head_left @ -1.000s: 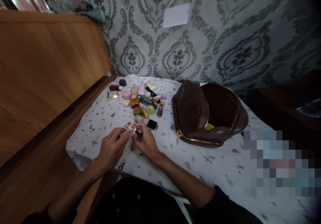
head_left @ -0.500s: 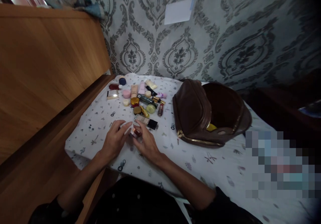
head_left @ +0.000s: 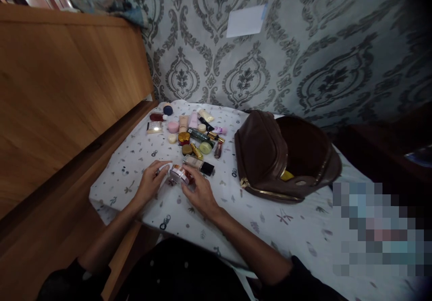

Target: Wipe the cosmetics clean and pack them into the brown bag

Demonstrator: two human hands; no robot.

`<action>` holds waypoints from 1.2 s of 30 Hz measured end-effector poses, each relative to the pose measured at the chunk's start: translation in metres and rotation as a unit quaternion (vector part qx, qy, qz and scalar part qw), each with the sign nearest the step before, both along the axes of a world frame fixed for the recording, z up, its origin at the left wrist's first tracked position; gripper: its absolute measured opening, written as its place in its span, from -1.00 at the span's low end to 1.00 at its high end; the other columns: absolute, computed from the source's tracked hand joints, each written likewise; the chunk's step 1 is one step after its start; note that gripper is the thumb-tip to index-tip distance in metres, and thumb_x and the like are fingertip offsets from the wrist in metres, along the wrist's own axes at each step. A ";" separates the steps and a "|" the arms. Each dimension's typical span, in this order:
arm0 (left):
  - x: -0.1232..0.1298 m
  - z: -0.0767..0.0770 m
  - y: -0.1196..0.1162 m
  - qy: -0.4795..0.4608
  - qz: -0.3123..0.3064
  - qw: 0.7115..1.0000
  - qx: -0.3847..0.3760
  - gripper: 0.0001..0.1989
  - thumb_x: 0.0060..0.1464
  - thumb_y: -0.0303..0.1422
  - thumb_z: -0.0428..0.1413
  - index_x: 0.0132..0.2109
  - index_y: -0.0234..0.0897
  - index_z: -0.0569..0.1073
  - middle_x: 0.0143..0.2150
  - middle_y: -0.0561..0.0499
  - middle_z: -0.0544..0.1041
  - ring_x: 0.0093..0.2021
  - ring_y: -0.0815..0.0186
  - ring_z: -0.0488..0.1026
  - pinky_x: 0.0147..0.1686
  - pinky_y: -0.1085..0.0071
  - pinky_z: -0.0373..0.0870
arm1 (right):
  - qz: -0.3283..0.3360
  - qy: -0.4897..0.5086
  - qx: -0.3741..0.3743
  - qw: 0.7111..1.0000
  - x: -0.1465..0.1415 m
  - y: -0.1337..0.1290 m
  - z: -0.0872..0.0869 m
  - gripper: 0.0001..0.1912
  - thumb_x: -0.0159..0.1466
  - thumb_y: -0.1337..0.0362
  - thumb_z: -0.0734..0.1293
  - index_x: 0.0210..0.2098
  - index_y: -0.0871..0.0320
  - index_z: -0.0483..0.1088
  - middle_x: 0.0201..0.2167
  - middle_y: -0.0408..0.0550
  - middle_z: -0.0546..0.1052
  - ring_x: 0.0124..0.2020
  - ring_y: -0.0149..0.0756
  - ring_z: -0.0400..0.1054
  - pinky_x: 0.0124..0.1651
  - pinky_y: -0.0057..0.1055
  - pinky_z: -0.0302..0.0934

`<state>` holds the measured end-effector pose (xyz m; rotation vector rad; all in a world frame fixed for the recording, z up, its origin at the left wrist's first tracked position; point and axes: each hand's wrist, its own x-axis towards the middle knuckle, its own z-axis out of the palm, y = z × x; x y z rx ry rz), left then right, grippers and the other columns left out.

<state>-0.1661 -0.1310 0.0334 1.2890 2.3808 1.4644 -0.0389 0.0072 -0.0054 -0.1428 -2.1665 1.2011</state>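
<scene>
Near the table's front edge, my right hand [head_left: 201,193] is closed round a small cosmetic jar [head_left: 178,175] with a clear rim and an amber side, tilted towards me. My left hand [head_left: 150,181] pinches a white round piece that looks like a lid [head_left: 164,168], just left of the jar. Whether lid and jar touch is hard to tell. Right behind the jar lies a foundation bottle [head_left: 193,161] with a black cap. Beyond it are a gold-lidded jar [head_left: 186,149], a light green jar [head_left: 205,147] and a gold tube [head_left: 196,150].
An unzipped brown leather bag [head_left: 259,152] stands to the right, with something yellow [head_left: 286,175] inside. Several tubes and jars, including a pink jar [head_left: 173,127], lie towards the wall. A wooden cabinet [head_left: 74,67] borders the patterned tablecloth [head_left: 118,179] on the left.
My hands have drawn slightly apart. The jar has tipped, so its round clear end now shows, with the white lid-like piece apart in my left fingers. The view has shifted a little.
</scene>
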 end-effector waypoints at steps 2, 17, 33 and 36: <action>0.000 0.001 -0.001 0.004 -0.002 1.000 0.000 -0.68 0.25 -0.21 0.02 -0.02 -0.28 0.55 -0.15 -0.08 0.57 -0.11 0.21 0.49 -0.08 0.32 0.40 | -0.004 -0.002 0.002 1.000 0.000 -0.001 0.001 -0.51 0.18 0.37 0.30 0.12 0.10 0.34 -0.05 0.02 0.53 -0.11 -0.18 0.43 0.00 -0.22 0.35; 0.046 0.016 0.014 0.202 -0.102 0.974 0.000 -0.72 0.31 -0.35 -0.03 0.09 -0.16 0.46 -0.08 -0.08 0.47 -0.04 0.21 0.40 -0.01 0.19 0.40 | -0.036 -0.053 0.100 0.993 0.029 0.014 0.015 -0.65 0.23 0.29 0.34 0.02 0.10 0.40 -0.15 0.03 0.54 -0.13 -0.09 0.40 -0.06 -0.16 0.28; 0.040 -0.006 0.012 0.027 -0.112 0.993 -0.034 -0.73 0.27 -0.30 0.02 -0.02 -0.24 0.55 -0.21 -0.06 0.51 -0.18 0.23 0.48 -0.13 0.31 0.39 | -0.038 -0.060 0.037 0.997 0.054 0.023 0.017 -0.75 0.20 0.31 0.32 -0.10 0.11 0.38 -0.24 -0.06 0.51 -0.21 -0.18 0.40 -0.10 -0.27 0.29; 0.050 -0.005 0.014 0.038 -0.119 0.992 -0.020 -0.73 0.28 -0.32 0.02 0.02 -0.22 0.53 -0.19 -0.06 0.50 -0.16 0.24 0.47 -0.12 0.30 0.41 | -0.040 -0.054 0.040 0.997 0.057 0.024 0.016 -0.72 0.23 0.29 0.33 -0.06 0.10 0.37 -0.18 -0.02 0.52 -0.13 -0.15 0.40 -0.04 -0.24 0.28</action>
